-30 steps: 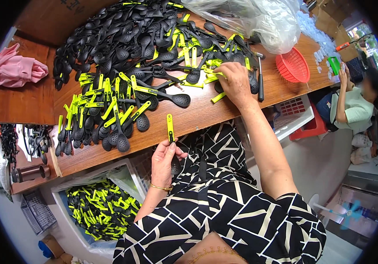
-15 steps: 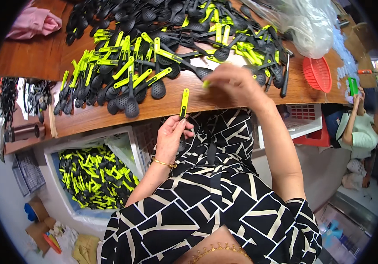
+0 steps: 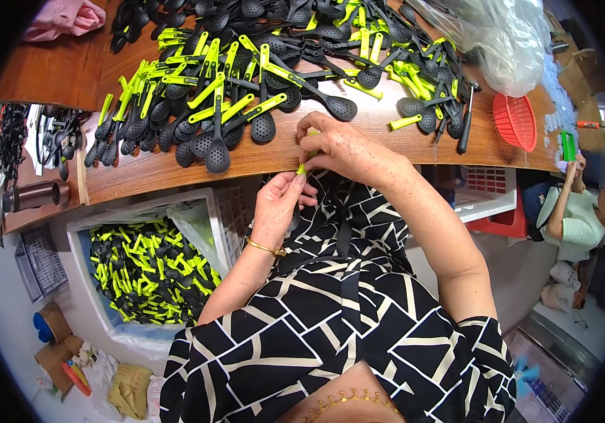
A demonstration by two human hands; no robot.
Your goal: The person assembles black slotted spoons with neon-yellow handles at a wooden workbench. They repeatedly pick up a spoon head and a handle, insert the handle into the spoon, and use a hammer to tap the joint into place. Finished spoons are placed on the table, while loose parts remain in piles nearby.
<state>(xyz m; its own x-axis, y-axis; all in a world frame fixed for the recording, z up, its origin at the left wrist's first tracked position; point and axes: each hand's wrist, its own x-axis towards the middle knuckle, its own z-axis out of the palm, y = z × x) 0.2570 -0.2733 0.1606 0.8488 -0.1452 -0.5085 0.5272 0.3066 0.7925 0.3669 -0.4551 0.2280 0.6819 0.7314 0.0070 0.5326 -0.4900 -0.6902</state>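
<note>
Just off the front edge of the table, my left hand (image 3: 278,211) is closed round a kitchen spoon, whose yellow-green handle (image 3: 301,170) sticks out above the thumb. Its bowl is mostly hidden behind the fingers and against the patterned clothing. My right hand (image 3: 348,148) meets the top of that handle, fingers pinched together. A bit of a yellow-green handle piece shows between its fingers; the rest is covered. On the table ahead lie several black perforated spoons (image 3: 218,154) with yellow-green handles, and a black spoon (image 3: 341,108) with a solid-looking bowl.
A foam box (image 3: 77,247) of black and yellow-green pieces stands below the table at left. A red basket (image 3: 514,123), a hammer-like tool (image 3: 466,127) and clear plastic bags (image 3: 507,49) are at right. Pink cloth (image 3: 66,17) lies far left. Another person (image 3: 574,204) works at far right.
My right hand has come down and left from above the table to the handle in my left hand. A loose yellow-green handle now lies near the right-hand spoons.
</note>
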